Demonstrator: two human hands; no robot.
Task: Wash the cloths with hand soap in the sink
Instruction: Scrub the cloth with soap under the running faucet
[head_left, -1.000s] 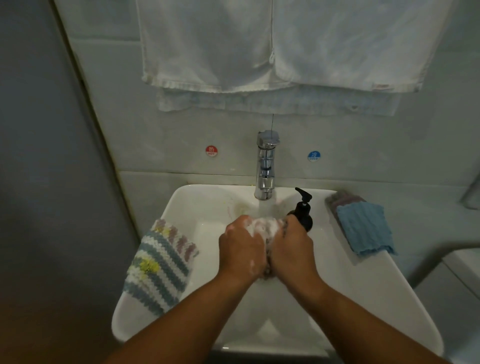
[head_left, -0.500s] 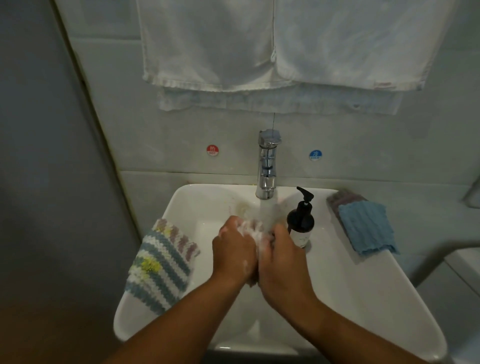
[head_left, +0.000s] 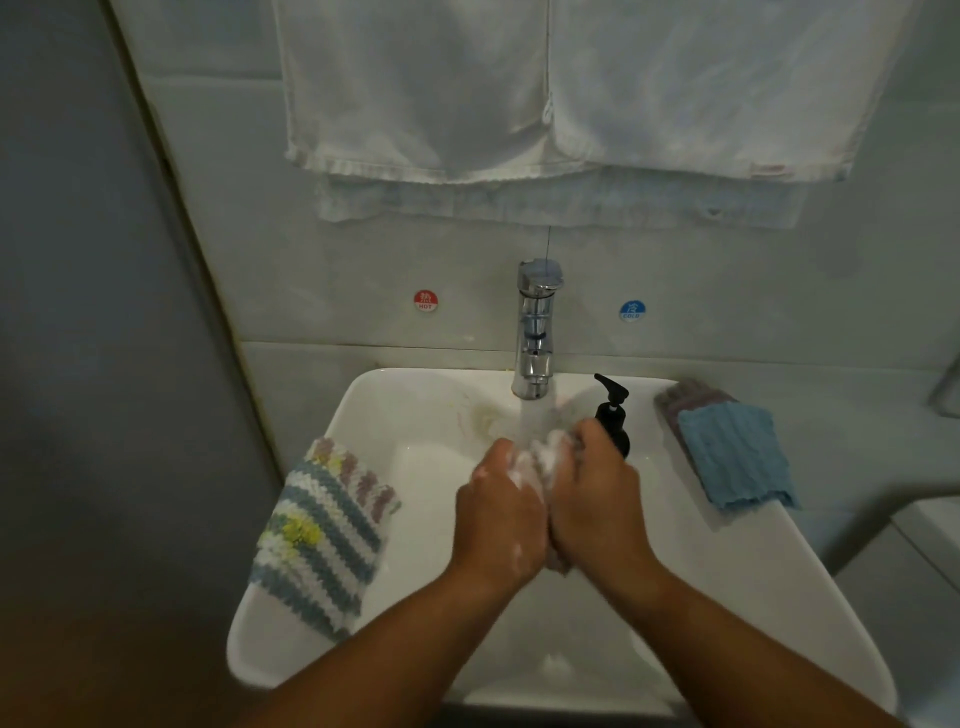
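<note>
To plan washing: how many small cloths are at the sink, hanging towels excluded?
4: a striped cloth on the left rim, a blue cloth on the right rim, a mauve cloth under it, a soapy cloth in the left hand and right hand. More may be hidden.

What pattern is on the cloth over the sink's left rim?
The knitted cloth has blue-grey and white stripes, plus yellow and mauve patches; head view.

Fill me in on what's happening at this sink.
A person's left hand and right hand grip a lathered pale cloth under water running from the chrome tap into the white sink. A striped knitted cloth lies on the left rim, a blue ribbed cloth on the right, near the black pump soap bottle.
</note>
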